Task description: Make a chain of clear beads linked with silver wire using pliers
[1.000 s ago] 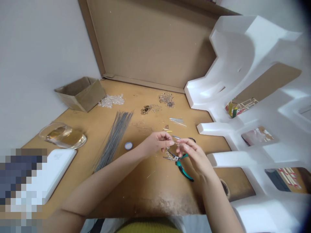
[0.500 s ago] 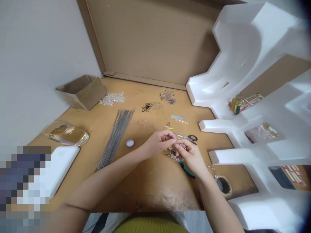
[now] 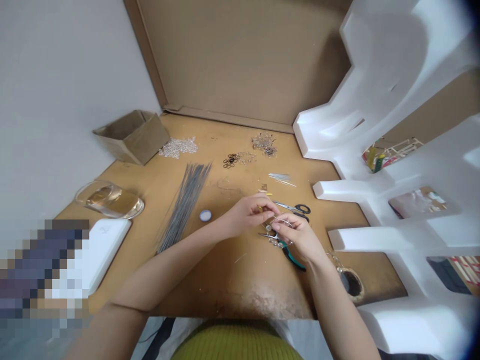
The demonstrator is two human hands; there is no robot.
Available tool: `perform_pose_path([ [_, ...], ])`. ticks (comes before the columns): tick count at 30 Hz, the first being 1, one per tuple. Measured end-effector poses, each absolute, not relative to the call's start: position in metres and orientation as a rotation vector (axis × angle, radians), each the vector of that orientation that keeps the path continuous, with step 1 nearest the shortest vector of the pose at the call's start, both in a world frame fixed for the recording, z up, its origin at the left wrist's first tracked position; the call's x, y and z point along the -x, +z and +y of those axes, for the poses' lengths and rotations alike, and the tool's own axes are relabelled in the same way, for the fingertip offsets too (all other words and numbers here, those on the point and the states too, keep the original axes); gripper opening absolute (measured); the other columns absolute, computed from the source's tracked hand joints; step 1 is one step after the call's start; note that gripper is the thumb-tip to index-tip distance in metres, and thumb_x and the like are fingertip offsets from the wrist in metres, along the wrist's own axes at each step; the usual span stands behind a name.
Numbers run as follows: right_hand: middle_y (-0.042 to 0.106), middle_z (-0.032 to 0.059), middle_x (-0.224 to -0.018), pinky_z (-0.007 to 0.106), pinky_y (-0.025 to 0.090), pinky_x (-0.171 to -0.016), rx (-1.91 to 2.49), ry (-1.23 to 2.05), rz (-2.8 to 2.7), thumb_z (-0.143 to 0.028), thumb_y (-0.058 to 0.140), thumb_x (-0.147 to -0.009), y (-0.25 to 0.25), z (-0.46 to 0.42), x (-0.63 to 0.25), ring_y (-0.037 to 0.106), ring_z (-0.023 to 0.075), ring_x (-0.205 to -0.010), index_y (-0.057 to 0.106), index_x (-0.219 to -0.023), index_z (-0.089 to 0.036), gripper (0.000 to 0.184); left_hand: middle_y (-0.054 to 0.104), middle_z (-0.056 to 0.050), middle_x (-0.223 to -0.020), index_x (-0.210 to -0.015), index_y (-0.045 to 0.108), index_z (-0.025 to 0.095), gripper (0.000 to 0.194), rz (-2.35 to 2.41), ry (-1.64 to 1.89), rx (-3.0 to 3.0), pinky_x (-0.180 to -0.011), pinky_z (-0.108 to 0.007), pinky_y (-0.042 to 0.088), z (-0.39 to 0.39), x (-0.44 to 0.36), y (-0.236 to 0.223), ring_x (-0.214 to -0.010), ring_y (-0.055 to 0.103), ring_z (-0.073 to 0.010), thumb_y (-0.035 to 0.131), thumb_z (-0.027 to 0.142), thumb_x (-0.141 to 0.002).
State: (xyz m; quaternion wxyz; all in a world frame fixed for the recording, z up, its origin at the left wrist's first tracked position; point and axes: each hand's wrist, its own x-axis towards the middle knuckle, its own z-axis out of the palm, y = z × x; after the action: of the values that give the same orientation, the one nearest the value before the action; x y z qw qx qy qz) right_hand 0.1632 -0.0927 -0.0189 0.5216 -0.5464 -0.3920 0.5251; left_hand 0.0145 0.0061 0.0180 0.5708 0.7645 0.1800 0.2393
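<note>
A loop of clear round beads [image 3: 278, 243] hangs from my right hand [image 3: 294, 234], whose thumb and fingers pinch it near the top. My left hand [image 3: 258, 212] is closed at the fingertips right beside the right thumb, at the end of the beaded loop; what it pinches is thin and hard to make out. Under the hands lie teal-handled pliers [image 3: 294, 258], partly covered by the beads. Scissors with dark handles [image 3: 302, 209] rest just beyond my right hand, and a small yellow-tipped item [image 3: 268, 194] lies past the left fingers.
A bundle of grey wires [image 3: 185, 205] and a blue-rimmed round lid [image 3: 205, 215] lie left of my hands. Further back are clear beads [image 3: 178, 147], black rings [image 3: 230, 160] and silver pins [image 3: 282, 178]. A glass cup [image 3: 116, 200] stands left; white foam [image 3: 352, 240] borders the right.
The whole view has shifted slightly. My left fingers have opened a little from the right fingertips, and the beaded loop has turned a bit in my right hand.
</note>
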Motion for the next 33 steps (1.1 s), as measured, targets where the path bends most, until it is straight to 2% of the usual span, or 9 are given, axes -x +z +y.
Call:
perform_pose_path([
  [3,0.048,-0.0074,-0.051,0.022,0.027,-0.047,1.3,1.26,-0.957,-0.032,0.068,-0.069,-0.0189,-0.0924,-0.163,0.035,0.006,-0.044,0.064,-0.074,-0.021,0.013,0.057,-0.003,-0.081,-0.085,0.064,0.016,0.016,0.446,0.53,-1.889,-0.06,-0.02,0.04,0.0035,-0.0126,0.0224,-0.071,0.052,-0.0109,0.052,0.025,-0.079],
  [6,0.058,-0.003,-0.064,0.024,0.035,-0.056,1.294,1.255,-0.996,-0.031,0.067,-0.071,-0.0184,-0.0921,-0.1627,0.047,0.0089,-0.056,0.066,-0.075,-0.02,0.013,0.058,-0.003,-0.079,-0.084,0.063,0.016,0.016,0.467,0.528,-1.967,-0.059,-0.02,0.04,0.0004,-0.0123,0.0248,-0.07,0.053,-0.0108,0.055,0.027,-0.077],
  [14,0.067,0.001,-0.074,0.027,0.042,-0.064,1.331,1.233,-0.986,-0.031,0.071,-0.065,-0.0201,-0.0918,-0.1606,0.056,0.0133,-0.065,0.067,-0.077,-0.02,0.017,0.062,0.001,-0.077,-0.086,0.061,0.019,0.016,0.55,0.424,-2.124,-0.06,-0.021,0.037,-0.0002,-0.0121,0.0265,-0.068,0.054,-0.011,0.047,0.022,-0.08],
  [19,0.066,0.0006,-0.07,0.027,0.043,-0.063,1.304,1.253,-0.952,-0.031,0.07,-0.066,-0.0204,-0.0935,-0.1616,0.056,0.0131,-0.062,0.068,-0.079,-0.019,0.018,0.06,-0.002,-0.081,-0.086,0.057,0.018,0.015,0.564,0.452,-2.307,-0.062,-0.023,0.036,-0.003,-0.0113,0.0241,-0.07,0.052,-0.0129,0.044,0.024,-0.082],
  [26,0.064,0.0012,-0.071,0.027,0.041,-0.064,1.307,1.233,-0.955,-0.029,0.07,-0.068,-0.021,-0.093,-0.1638,0.055,0.013,-0.066,0.068,-0.082,-0.019,0.017,0.061,0.0,-0.072,-0.082,0.059,0.017,0.013,0.594,0.416,-2.091,-0.057,-0.02,0.036,0.0003,-0.0121,0.0242,-0.065,0.053,-0.0107,0.052,0.027,-0.078],
  [33,0.053,-0.0047,-0.055,0.02,0.031,-0.046,1.318,1.269,-0.913,-0.029,0.07,-0.068,-0.0203,-0.0922,-0.164,0.04,0.0059,-0.047,0.066,-0.076,-0.018,0.015,0.059,0.001,-0.067,-0.073,0.059,0.016,0.015,0.595,0.395,-2.095,-0.054,-0.02,0.033,0.0015,-0.013,0.0199,-0.06,0.049,-0.0091,0.049,0.026,-0.079],
])
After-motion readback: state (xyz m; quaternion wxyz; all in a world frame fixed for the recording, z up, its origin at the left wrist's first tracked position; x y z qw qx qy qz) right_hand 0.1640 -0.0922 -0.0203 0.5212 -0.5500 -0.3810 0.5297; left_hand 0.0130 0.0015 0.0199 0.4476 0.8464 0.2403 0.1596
